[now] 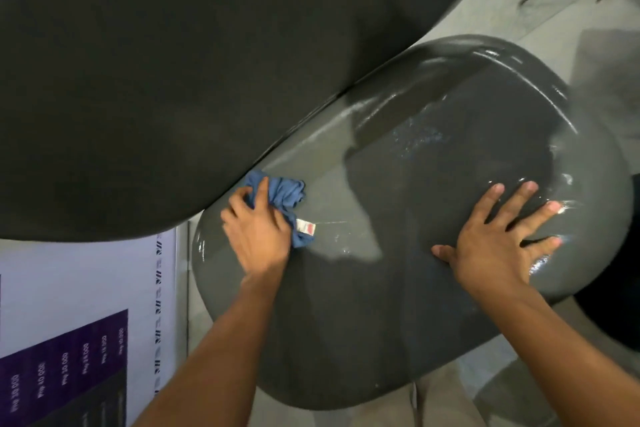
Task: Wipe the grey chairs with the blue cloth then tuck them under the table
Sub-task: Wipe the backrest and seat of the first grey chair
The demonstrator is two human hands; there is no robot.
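Left hand (258, 230) grips bunched blue cloth (284, 199) on grey chair (346, 340), frame centre; white-red tag (305, 227) at thumb, text unreadable. Right hand (498, 239) spread flat on glossy chair, right. Dark table (173, 62) overlaps chair, upper left. Purple poster (65, 367) lower left, print too small.

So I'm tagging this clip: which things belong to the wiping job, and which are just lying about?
Job: blue cloth, gripped by left hand; grey chair, right hand flat on it; dark table.
Lying about: purple printed sheet.
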